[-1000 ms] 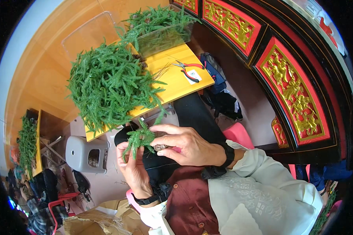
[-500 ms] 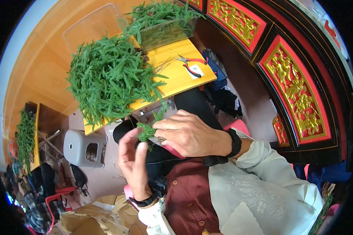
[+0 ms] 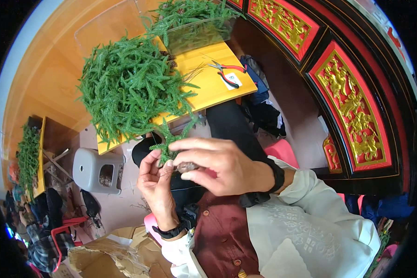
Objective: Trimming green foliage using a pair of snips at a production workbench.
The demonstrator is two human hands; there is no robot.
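Both left hand [image 3: 157,186] and right hand [image 3: 229,167] partly closed, respectively on a green sprig [image 3: 168,141] and around a brown cone [image 3: 186,167].

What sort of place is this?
Probably an informal craft workspace, not a factory line: a heap of green sprigs covers much of a yellow table, pliers lie on its bare part, and an ornate carved red-and-gold panel suggests a home or hall.

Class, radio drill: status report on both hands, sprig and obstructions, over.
Left hand pinching green sprig. Right hand gripping brown cone. No obstruction seen; pliers lie apart on yellow table.
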